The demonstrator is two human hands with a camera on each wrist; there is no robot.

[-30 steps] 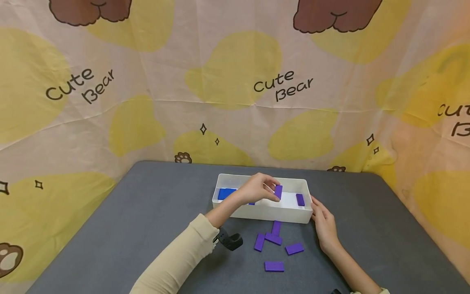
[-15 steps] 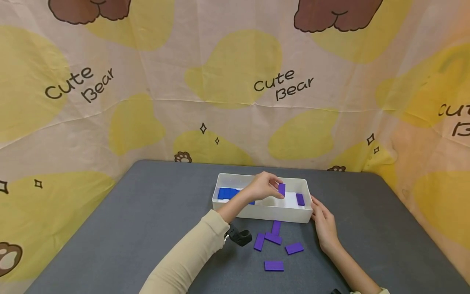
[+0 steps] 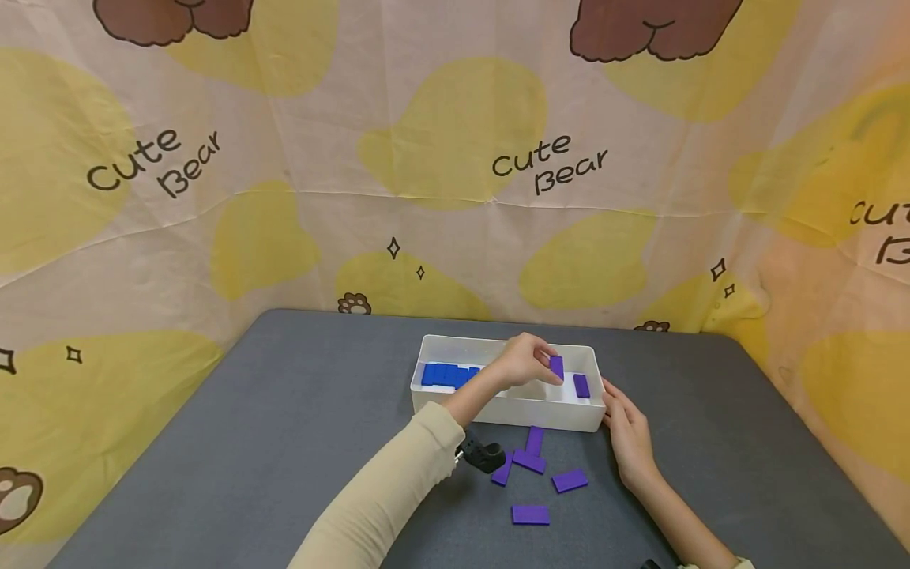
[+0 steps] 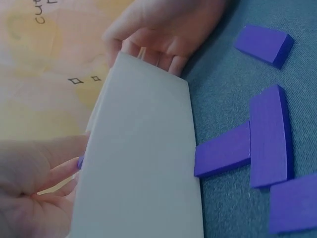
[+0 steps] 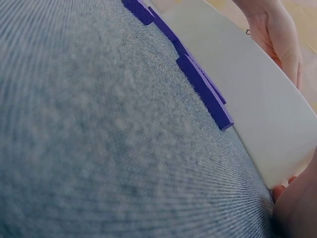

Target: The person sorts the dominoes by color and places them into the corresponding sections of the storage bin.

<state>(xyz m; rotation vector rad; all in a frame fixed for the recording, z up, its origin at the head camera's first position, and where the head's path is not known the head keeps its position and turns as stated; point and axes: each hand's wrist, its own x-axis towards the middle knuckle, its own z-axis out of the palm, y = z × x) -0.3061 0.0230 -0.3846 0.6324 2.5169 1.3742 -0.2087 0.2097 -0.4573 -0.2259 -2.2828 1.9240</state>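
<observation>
My left hand (image 3: 526,362) is inside the white box (image 3: 526,412), pinching a purple rectangular block (image 3: 557,367) upright between thumb and fingers. In the left wrist view, the near wall mostly hides that block. Beside it, another purple block (image 3: 581,386) lies at the box's right end. Blue blocks (image 3: 444,375) lie side by side at the left end, partly hidden behind my left wrist. My right hand (image 3: 629,435) rests its fingers against the outside of the box's right end.
Several purple blocks lie on the grey table (image 3: 320,442) before the box, including a touching pair (image 3: 529,461), one at the right (image 3: 570,481) and one nearest (image 3: 531,515). A black strap (image 3: 483,454) hangs by my left wrist. A patterned cloth (image 3: 455,158) hangs behind.
My left hand has moved right inside the box with the purple block, toward the block at the right end. More blue blocks show behind it. My right hand stays in place.
</observation>
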